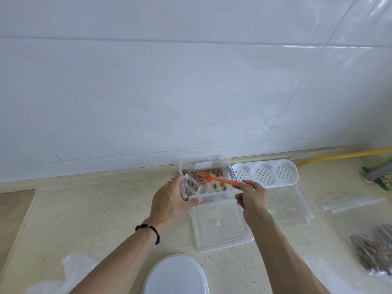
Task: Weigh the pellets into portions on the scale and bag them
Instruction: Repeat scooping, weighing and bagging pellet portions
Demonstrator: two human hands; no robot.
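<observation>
Gripping the thin, pliable bag [192, 187] of pellets [217, 171] at its rim over the clear box [228, 166], the left hand [169, 201] steadies it while the right hand [251, 197] pinches the stiff orange spoon [220, 180] by its handle.

Orange spoon [220, 181], brown pellets [214, 172], clear box [214, 196], white perforated tray [265, 174], speckled beige counter [106, 209].

back, against wall: box [216, 181] on the table [106, 209], pellets [220, 186] in it
right of box: three-well tray [265, 174]
before box: lid [220, 225]
near edge: scale [176, 274]
far right: filled bag [373, 249], empty bags [356, 203] behind it
</observation>
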